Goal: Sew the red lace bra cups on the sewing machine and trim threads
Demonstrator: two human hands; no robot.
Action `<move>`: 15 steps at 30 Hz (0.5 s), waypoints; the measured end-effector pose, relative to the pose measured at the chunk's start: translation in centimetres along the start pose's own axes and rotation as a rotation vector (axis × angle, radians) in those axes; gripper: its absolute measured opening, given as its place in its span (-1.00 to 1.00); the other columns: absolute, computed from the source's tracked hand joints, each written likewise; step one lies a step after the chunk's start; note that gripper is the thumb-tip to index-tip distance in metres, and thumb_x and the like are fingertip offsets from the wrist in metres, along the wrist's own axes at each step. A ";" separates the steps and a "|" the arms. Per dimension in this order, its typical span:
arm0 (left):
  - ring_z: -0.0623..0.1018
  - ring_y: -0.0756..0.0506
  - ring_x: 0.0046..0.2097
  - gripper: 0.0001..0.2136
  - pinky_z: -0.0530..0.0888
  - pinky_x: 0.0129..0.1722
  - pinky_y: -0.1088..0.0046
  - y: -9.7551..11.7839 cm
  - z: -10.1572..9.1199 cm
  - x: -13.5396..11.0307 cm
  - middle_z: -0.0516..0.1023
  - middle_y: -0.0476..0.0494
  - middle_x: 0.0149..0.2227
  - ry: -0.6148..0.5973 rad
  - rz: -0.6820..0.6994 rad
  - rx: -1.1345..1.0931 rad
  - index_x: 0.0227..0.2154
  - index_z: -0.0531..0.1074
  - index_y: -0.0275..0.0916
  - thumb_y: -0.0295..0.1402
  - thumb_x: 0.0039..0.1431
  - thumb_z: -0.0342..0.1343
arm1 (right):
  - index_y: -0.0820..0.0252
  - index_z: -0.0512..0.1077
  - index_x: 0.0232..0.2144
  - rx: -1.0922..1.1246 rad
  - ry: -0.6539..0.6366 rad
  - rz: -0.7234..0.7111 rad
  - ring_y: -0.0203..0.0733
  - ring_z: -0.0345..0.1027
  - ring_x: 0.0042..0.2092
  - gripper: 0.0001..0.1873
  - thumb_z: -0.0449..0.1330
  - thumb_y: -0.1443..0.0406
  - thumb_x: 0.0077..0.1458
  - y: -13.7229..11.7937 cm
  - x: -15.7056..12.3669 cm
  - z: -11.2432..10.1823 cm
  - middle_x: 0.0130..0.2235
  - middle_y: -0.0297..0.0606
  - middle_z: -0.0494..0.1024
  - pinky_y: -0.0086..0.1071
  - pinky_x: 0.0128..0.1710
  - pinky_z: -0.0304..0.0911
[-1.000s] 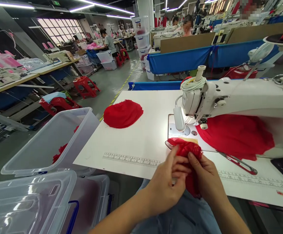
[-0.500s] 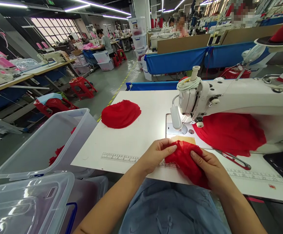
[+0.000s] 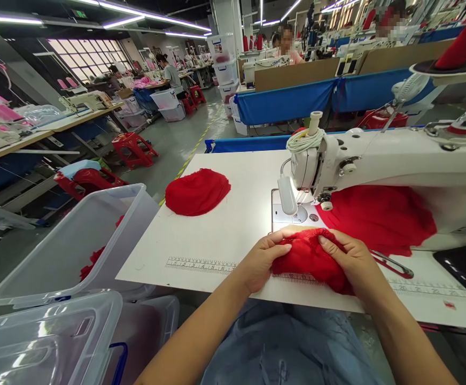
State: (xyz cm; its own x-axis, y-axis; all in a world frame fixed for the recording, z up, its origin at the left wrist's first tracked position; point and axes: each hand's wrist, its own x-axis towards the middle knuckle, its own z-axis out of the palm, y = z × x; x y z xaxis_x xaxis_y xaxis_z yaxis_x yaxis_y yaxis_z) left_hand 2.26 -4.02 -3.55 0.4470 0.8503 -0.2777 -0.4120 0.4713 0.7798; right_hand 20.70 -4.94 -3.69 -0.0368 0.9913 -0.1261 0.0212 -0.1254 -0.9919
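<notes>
Between my two hands a piece of red fabric [image 3: 307, 255] is held near the table's front edge, its upper edge stretched between the pinched fingers. My left hand [image 3: 263, 259] grips its left end, thumb on top. At the other end, my right hand [image 3: 347, 259] pinches the edge, and the cloth's lower part hangs beside that palm. Just beyond stands a white sewing machine [image 3: 309, 166] with its needle plate [image 3: 283, 214] lit. Under the machine's arm lies a pile of red fabric [image 3: 381, 216]. A second red stack [image 3: 197, 192] rests on the table's left side.
A printed ruler [image 3: 201, 264] runs along the white table's front. Thread snips [image 3: 393, 264] and a black phone-like object [image 3: 465, 270] lie at right. An open plastic bin [image 3: 137, 214] with red scraps stands left, beside a lidded bin [image 3: 44, 342]. Red stools [image 3: 134, 148] stand behind.
Both hands have drawn slightly apart, with the right moving right and up. The red fabric's upper edge is now stretched wider between them. The view has shifted a little.
</notes>
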 end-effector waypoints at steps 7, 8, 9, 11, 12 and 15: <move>0.48 0.00 -0.38 -0.72 0.39 -0.28 0.49 0.2 0.5 0.9 0.55 -0.07 -0.45 0.082 0.079 0.090 -0.45 0.53 -0.30 -0.17 -0.08 0.37 | 0.15 0.59 -0.22 0.010 -0.001 -0.005 -0.14 0.44 -0.33 -0.60 0.27 0.01 0.01 -0.1 0.2 0.4 -0.37 -0.27 0.61 -0.36 -0.35 0.34; 0.47 0.01 -0.40 -0.72 0.39 -0.28 0.49 0.3 0.5 1.0 0.54 -0.07 -0.47 0.076 0.079 0.081 -0.46 0.53 -0.31 -0.18 -0.10 0.37 | 0.16 0.59 -0.23 0.009 0.002 0.000 -0.14 0.43 -0.33 -0.61 0.27 0.01 0.02 0.0 0.3 0.4 -0.38 -0.27 0.60 -0.36 -0.35 0.34; 0.47 0.00 -0.40 -0.72 0.39 -0.28 0.48 0.3 0.5 0.9 0.55 -0.08 -0.47 0.059 0.076 0.067 -0.45 0.55 -0.31 -0.19 -0.10 0.38 | 0.16 0.58 -0.24 0.012 0.006 0.004 -0.14 0.43 -0.34 -0.62 0.27 0.02 0.02 0.0 0.3 0.3 -0.39 -0.28 0.60 -0.36 -0.35 0.33; 0.50 -0.02 -0.36 -0.73 0.40 -0.25 0.46 0.5 0.7 0.8 0.57 -0.11 -0.44 0.027 0.073 0.035 -0.40 0.57 -0.31 -0.22 -0.11 0.38 | 0.15 0.58 -0.27 0.035 0.013 0.010 -0.16 0.42 -0.34 -0.65 0.29 0.03 0.02 0.2 0.5 0.3 -0.41 -0.30 0.58 -0.37 -0.36 0.32; 0.51 -0.03 -0.35 -0.74 0.41 -0.24 0.46 0.5 0.8 0.6 0.58 -0.12 -0.42 0.020 0.076 0.023 -0.38 0.58 -0.31 -0.24 -0.11 0.38 | 0.15 0.58 -0.27 0.051 0.012 0.015 -0.16 0.42 -0.34 -0.66 0.29 0.03 0.02 0.2 0.5 0.3 -0.42 -0.31 0.58 -0.37 -0.35 0.32; 0.54 -0.05 -0.33 -0.75 0.43 -0.22 0.45 0.4 1.0 0.2 0.60 -0.15 -0.38 -0.025 0.032 0.009 -0.35 0.59 -0.32 -0.27 -0.07 0.37 | 0.14 0.58 -0.23 0.073 -0.002 0.031 -0.15 0.42 -0.35 -0.63 0.30 0.03 0.01 0.0 0.6 0.5 -0.41 -0.30 0.59 -0.33 -0.34 0.34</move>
State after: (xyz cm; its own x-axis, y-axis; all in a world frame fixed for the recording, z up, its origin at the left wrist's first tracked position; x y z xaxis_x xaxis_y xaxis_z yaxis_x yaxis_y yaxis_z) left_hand 2.92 -3.88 -2.73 0.4535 0.8588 -0.2385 -0.4191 0.4416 0.7933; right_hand 20.14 -4.38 -3.81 -0.0390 0.9869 -0.1567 -0.0510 -0.1586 -0.9860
